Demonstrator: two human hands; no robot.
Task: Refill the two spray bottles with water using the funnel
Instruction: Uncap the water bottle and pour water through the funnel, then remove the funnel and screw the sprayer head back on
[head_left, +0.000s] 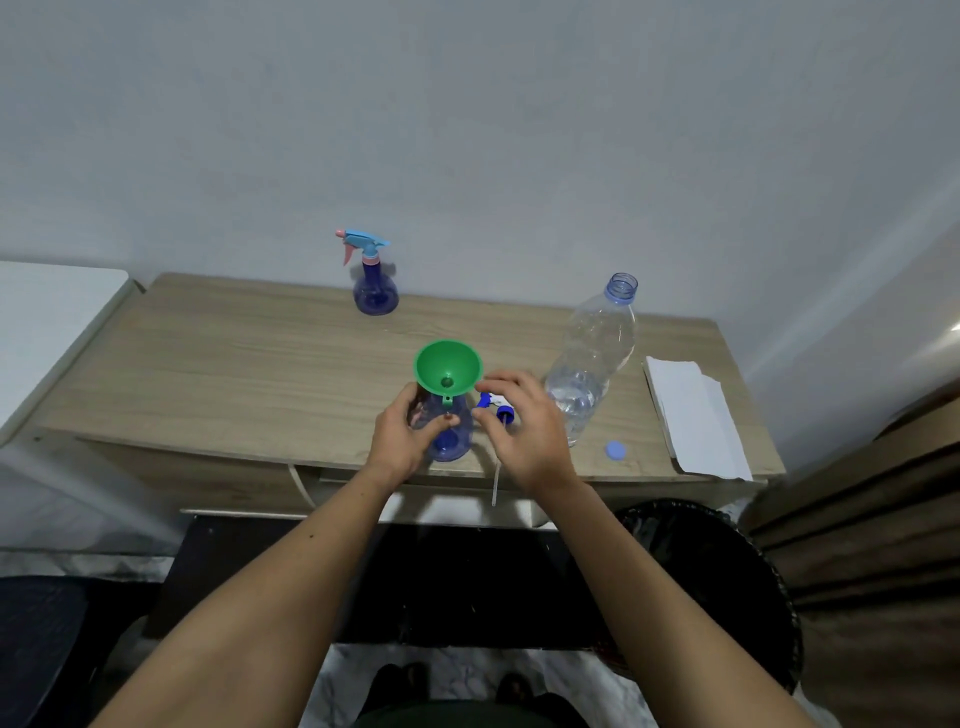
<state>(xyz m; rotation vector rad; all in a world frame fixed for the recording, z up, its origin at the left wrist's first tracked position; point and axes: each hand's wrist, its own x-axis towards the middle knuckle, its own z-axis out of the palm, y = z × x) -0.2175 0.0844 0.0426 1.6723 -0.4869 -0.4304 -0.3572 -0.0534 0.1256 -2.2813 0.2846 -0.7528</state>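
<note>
A green funnel (448, 370) sits in the neck of a clear blue spray bottle (450, 441) near the front edge of the wooden table (234, 364). My left hand (402, 436) grips that bottle's body. My right hand (524, 431) hovers just right of the funnel with fingers spread and holds nothing. Under it lies the removed blue spray head (500, 413), whose white tube sticks out past the table edge. A second blue spray bottle (375, 288) with a light-blue and pink sprayer stands at the back. An uncapped clear water bottle (592, 364), partly full, stands to the right.
The water bottle's blue cap (615, 450) lies near the front edge. White paper towels (696, 415) lie at the table's right end. A black mesh bin (711, 587) stands on the floor at the right, and a white surface (47, 322) adjoins the table on the left.
</note>
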